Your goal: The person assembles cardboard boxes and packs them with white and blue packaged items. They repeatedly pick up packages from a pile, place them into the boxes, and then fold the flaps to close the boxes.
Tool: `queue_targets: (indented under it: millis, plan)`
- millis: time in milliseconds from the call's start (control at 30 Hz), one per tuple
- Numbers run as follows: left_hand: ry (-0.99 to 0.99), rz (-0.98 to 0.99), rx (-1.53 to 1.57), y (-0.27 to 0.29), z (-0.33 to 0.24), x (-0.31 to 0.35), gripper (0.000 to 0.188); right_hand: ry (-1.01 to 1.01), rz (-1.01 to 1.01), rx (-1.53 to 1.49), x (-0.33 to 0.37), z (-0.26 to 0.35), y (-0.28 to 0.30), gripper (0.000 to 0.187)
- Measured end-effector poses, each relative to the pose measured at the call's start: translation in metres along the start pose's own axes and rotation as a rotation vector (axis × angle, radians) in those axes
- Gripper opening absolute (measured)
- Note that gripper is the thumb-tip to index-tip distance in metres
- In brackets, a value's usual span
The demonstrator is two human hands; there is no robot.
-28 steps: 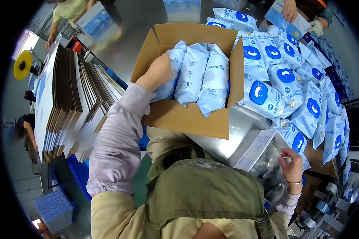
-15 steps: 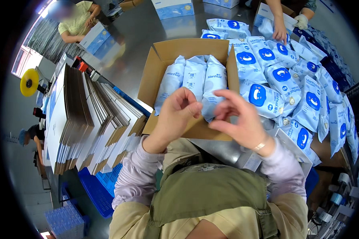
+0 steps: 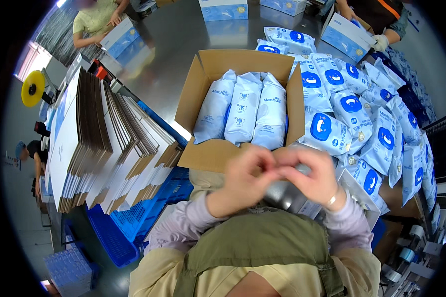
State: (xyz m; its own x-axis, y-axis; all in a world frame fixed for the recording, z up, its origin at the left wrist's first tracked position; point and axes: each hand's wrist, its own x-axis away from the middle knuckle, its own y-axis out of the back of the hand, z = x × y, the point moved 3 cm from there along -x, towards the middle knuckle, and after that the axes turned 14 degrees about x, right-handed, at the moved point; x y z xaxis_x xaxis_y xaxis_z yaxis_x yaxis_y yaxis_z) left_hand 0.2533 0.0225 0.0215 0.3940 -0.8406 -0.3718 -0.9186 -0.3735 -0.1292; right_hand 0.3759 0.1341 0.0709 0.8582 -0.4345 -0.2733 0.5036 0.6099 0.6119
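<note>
Both my hands meet just below the near side of an open cardboard box (image 3: 203,158). My left hand (image 3: 244,179) is closed in a pinch, blurred by motion. My right hand (image 3: 316,177) is also pinched, its fingertips against those of the left. Anything between them is too small or blurred to make out. Inside the box stand three pale blue wipes packs: a left pack (image 3: 214,109), a middle pack (image 3: 244,106) and a right pack (image 3: 271,111). They lie side by side on their narrow edges.
A heap of wipes packs (image 3: 381,136) covers the right of the metal table (image 3: 168,44). Flattened cartons (image 3: 84,148) lean in a stack at the left, above a blue plastic basket (image 3: 114,237). Two co-workers handle cartons at the far side. A yellow tape roll (image 3: 33,89) stands far left.
My hands have come together and drawn back from over the box toward me, uncovering the packs' near ends. At the far right, the co-worker's bare hand has moved from the heap to a carton.
</note>
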Motion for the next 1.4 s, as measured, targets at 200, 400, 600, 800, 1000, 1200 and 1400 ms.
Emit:
queue_targets:
  millis: [200,400,600,800,1000,1200,1400]
  plan:
    - [-0.41,0.745,-0.351,-0.06,0.031,0.031,0.024,-0.848,0.056,0.073,0.147,-0.07,0.078,0.016]
    - [-0.419,0.623,-0.604,-0.032,0.152,-0.005,0.023,-0.752,0.131,0.934,0.225,-0.095,0.084,0.03]
    - [-0.096,0.549,-0.893,0.121,0.13,-0.103,0.039,-0.671,-0.082,0.704,0.183,-0.074,0.084,0.028]
    - [-0.199,0.004,-1.413,0.185,-0.02,-0.101,0.045,-0.4,0.002,0.471,0.136,-0.068,0.057,0.027]
    - [0.094,-0.718,-1.838,0.231,-0.202,0.041,0.086,-0.207,0.146,0.436,0.094,-0.072,0.044,0.026]
    - [-0.259,-0.685,-1.423,0.238,-0.203,0.07,0.009,0.176,0.236,0.501,0.04,-0.057,0.02,0.026]
    - [-0.009,-0.543,-1.726,0.254,-0.207,0.07,0.068,0.147,0.325,0.554,0.013,-0.026,0.021,0.022]
